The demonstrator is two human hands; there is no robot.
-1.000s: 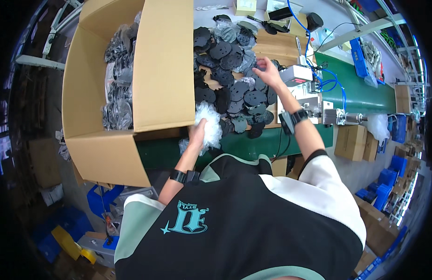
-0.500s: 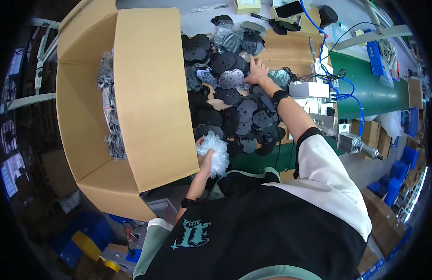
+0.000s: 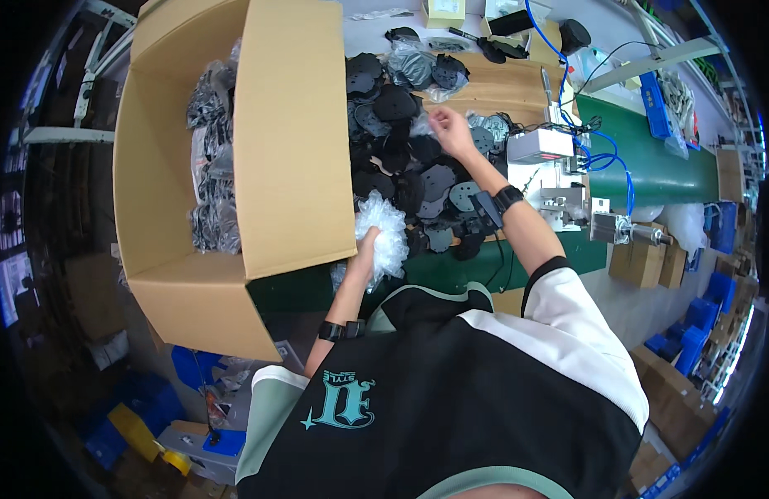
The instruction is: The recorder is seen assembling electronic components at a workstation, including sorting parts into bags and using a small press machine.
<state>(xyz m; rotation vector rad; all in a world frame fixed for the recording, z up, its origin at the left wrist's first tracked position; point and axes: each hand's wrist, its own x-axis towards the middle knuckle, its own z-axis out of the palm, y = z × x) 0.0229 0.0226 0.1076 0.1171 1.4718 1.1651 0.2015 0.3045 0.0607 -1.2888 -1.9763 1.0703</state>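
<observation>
Your 2 hands work over a loose heap of dark plates at the centre of the frame, heaped on a wooden board that lies on the green bench. Your left hand, just below and left of the heap, has its grip closed around a wad of clear film, beside the near corner of the open cardboard box at upper left; bundles in film lie inside that box. Your right hand, above centre, has its fingers drawn together at the heap's upper right side, beside a scrap of clear film; whether its grip holds that scrap cannot be told. The step in hand appears to be gathering loose film from among the plates. The next move, so judged, calls for a light pinch on film alone, lifted clear of the plates, with the left grip kept firm on the wad. Note the white boxy device and blue tubing at right, near your right forearm.
</observation>
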